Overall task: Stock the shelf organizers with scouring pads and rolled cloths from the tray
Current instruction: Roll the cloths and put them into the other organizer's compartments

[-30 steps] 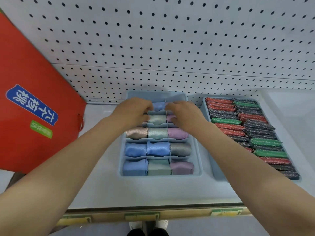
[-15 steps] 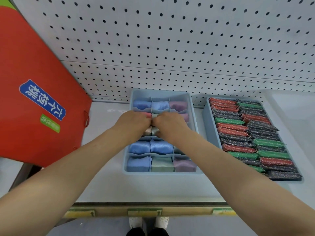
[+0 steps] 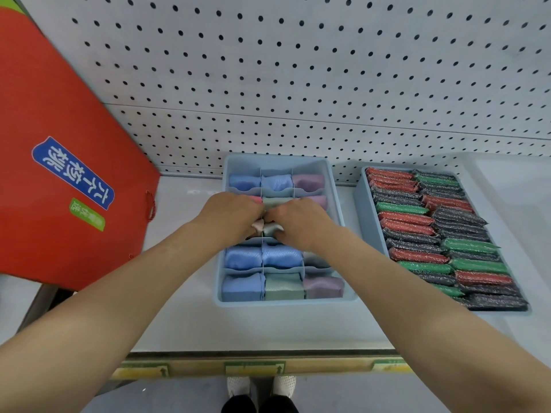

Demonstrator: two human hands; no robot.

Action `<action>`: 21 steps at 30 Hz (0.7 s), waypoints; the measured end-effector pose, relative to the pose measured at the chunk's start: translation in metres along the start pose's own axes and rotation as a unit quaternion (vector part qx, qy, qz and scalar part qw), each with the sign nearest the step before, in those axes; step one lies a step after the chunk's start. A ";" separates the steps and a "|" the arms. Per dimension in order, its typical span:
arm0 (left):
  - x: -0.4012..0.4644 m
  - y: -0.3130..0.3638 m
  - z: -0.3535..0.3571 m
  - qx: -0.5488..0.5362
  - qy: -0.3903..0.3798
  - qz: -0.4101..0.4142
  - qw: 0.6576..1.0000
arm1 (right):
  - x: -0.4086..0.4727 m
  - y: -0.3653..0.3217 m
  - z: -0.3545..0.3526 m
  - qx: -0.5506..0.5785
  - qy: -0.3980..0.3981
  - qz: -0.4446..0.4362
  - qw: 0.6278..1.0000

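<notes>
your left hand [image 3: 231, 217] and right hand [image 3: 301, 223] meet over the middle row of the divided organizer [image 3: 286, 302], knuckles almost touching, fingers curled down into the compartments. between them a grey-green rolled cloth [image 3: 272, 229] and a beige one [image 3: 258, 225] stick up above the dividers [image 3: 263, 265], and it looks as though you pinch them, one in each hand, though the fingertips are under the backs of your hands and the grip itself is out of sight.

the risk from here, as i judge it: press too hard and a roll loosens or unfolds, so it bulges over the thin divider into the next slot. the divider could also bend or pop out of its seat if you push sideways on it. your right forearm crosses the near right part of the organizer, so drawing it back carelessly could drag the grey cloth [image 3: 316, 259] beneath it out of line.

the second organizer [image 3: 362, 210], to the right and just beside the first, is packed with red, green and dark scouring pads [image 3: 432, 234] and looks full.

hard to make out: the tray you are meant to stock from is nowhere in view. the cloths under your hands in the second and third rows are mostly covered; only a pink edge [image 3: 255, 199] shows by your left hand. the red bag [image 3: 59, 174] at the left is cut off by the frame.
</notes>
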State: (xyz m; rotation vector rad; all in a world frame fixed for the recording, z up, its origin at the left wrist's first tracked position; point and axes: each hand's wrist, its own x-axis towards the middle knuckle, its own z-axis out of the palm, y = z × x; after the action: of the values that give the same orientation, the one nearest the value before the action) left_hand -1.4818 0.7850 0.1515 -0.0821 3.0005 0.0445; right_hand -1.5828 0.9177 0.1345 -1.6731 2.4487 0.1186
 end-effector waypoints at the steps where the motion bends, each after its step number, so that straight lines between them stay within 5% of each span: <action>1: 0.001 0.000 -0.002 0.001 -0.017 -0.001 1.000 | -0.002 0.002 -0.004 0.056 -0.008 0.002 0.998; 5: -0.004 -0.008 -0.015 -0.055 -0.054 -0.014 0.997 | -0.016 0.028 -0.035 0.218 0.056 0.089 0.970; 9: -0.019 -0.006 -0.026 -0.068 -0.017 -0.010 0.998 | -0.035 0.043 -0.044 0.076 -0.017 0.120 0.990; 12: -0.025 0.004 -0.017 -0.038 -0.071 0.021 0.997 | -0.035 0.035 -0.028 0.022 -0.067 0.109 0.992; 21: -0.033 0.006 -0.004 -0.007 -0.094 0.031 0.995 | -0.033 0.031 -0.020 -0.076 -0.032 0.088 0.993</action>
State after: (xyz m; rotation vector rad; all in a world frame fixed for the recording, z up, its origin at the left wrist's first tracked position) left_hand -1.4497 0.7922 0.1602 0.0134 2.8146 0.0744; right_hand -1.6018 0.9559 0.1588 -1.4804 2.5923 0.3838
